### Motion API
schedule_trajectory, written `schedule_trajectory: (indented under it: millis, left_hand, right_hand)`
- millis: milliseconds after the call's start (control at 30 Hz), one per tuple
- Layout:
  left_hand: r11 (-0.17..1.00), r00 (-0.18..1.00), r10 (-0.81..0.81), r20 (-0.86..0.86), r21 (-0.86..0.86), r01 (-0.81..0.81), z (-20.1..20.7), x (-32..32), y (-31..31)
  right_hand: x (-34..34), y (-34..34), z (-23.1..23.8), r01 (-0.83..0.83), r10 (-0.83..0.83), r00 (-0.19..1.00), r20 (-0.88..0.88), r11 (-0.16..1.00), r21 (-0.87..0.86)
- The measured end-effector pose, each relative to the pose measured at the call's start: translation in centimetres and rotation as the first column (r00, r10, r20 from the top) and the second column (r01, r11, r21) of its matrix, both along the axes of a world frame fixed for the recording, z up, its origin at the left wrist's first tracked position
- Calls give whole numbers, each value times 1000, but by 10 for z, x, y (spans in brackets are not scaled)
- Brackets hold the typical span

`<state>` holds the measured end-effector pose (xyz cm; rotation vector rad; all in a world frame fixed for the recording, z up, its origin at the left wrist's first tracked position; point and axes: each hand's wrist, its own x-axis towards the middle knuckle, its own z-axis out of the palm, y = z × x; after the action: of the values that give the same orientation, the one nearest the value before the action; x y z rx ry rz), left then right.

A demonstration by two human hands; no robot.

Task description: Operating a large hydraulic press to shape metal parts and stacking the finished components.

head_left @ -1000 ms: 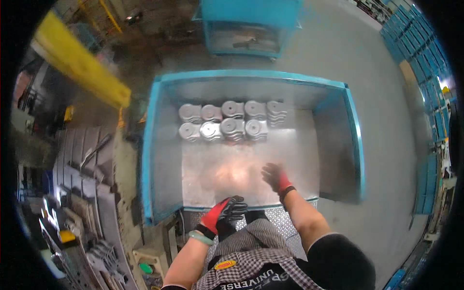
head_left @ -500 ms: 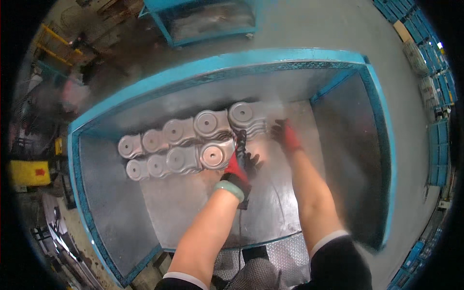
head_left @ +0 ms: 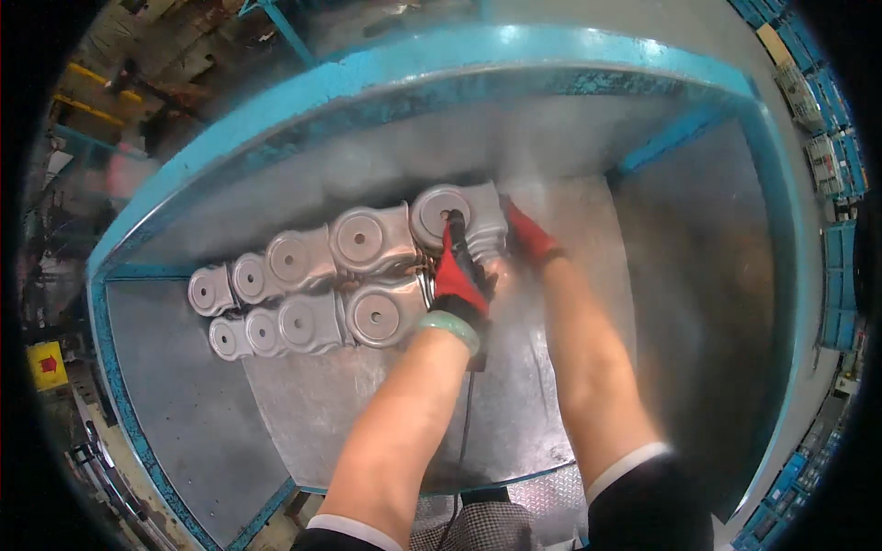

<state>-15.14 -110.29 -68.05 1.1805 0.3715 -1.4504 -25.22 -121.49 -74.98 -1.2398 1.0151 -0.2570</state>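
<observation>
Two rows of stacked, stamped metal parts, each with a round raised disc and a centre hole, lie in a metal bin. The rightmost stack of the far row (head_left: 482, 204) is between my hands. My left hand (head_left: 462, 271), in a red and black glove, touches its near side; one finger stretches onto the top disc by the hole, the others spread lower. Against the stack's right end rests my right hand (head_left: 533, 236), also gloved, fingers extended with tips partly hidden. To the left of my left hand is the last stack of the near row (head_left: 390, 312).
The bin's thick blue rim (head_left: 514, 46) curves along the far side, and its grey right wall (head_left: 707, 230) rises beyond my right arm. A yellow box (head_left: 48, 365) stands outside at left. Blue crates (head_left: 841, 285) line the far right.
My left hand has moved from the gap between the rows onto the far-row right stack. My right hand has come in against that stack's right end. The view has shifted closer to the bin.
</observation>
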Motion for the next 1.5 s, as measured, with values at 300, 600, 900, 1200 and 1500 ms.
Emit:
schedule_trajectory:
  millis: [300, 600, 900, 1200, 1500]
  left_hand:
    - [988, 985, -43, 168, -138, 67, -17, -34, 58]
    - [945, 754, -327, 570, 183, 272, -88, -101, 189]
    - [929, 794, -331, 510, 28, 369, 0, -94, 199]
    - [892, 595, -374, 711, 100, 441, -42, -100, 199]
    - [893, 748, -377, 546, 1, 450, -10, -95, 201]
  right_hand:
    - [-51, 108, -41, 312, -341, 874, 346, 940, 138]
    - [-85, 216, 32, 399, -384, 911, 151, 913, -85]
    - [-98, 224, 81, -282, 24, 939, -343, 626, -727]
    - [-133, 243, 48, -475, 134, 776, -616, 766, -433]
    - [-142, 167, 67, 67, -106, 973, -203, 979, -192]
